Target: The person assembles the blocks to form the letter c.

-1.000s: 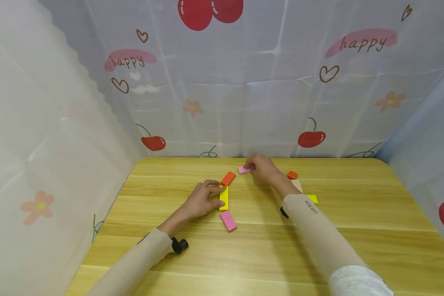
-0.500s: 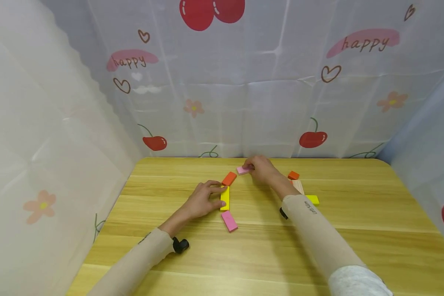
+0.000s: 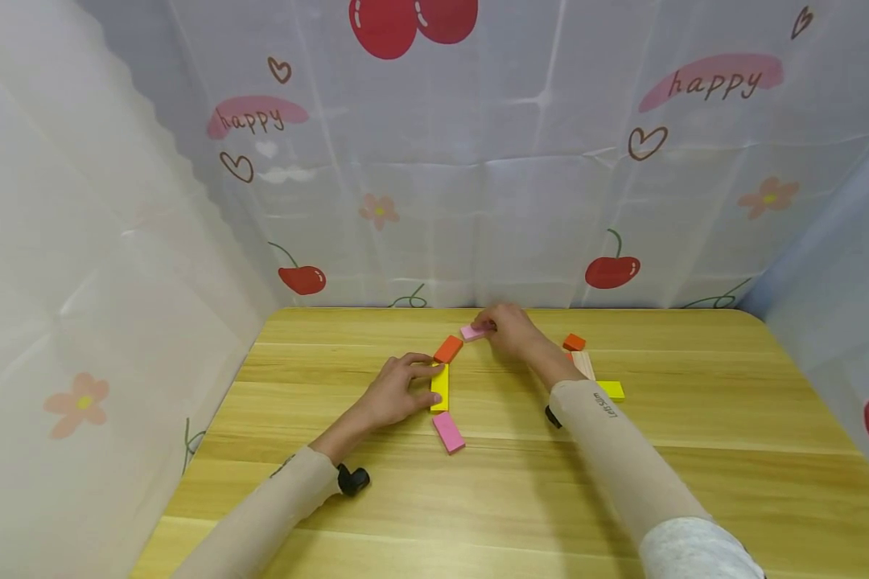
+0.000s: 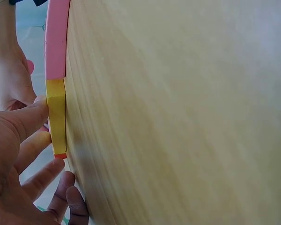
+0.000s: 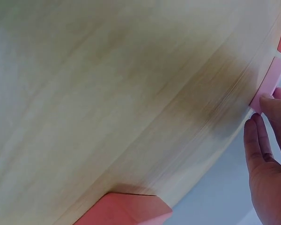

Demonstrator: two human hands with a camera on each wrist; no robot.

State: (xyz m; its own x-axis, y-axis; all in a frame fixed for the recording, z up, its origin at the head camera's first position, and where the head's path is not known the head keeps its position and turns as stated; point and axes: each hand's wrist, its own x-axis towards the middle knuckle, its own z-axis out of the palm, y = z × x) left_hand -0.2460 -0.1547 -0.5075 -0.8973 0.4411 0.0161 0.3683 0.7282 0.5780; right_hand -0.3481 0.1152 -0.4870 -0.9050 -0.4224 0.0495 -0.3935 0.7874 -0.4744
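Note:
My left hand point(image 3: 394, 392) rests its thumb and index fingertips on a yellow block point(image 3: 443, 388), its fingers spread; in the left wrist view these fingertips lie along the block's upper side point(image 4: 56, 117). An orange block point(image 3: 448, 349) lies slanted at the yellow block's far end, and a darker pink block point(image 3: 449, 433) lies slanted at its near end. Near the table's back edge, my right hand point(image 3: 510, 328) pinches a light pink block point(image 3: 469, 333) between thumb and fingers. That block lies flat, with a small gap to the orange one, as the right wrist view point(image 5: 268, 83) shows.
Right of my right forearm lie a small orange block point(image 3: 574, 342), a plain wooden block point(image 3: 583, 364) and a yellow-green block point(image 3: 611, 391), partly hidden by the arm. A printed curtain point(image 3: 478, 225) stands along the back edge of the wooden table point(image 3: 478, 515).
My right hand has slid the light pink block slightly left, closer to the orange block. The left hand stays on the yellow block.

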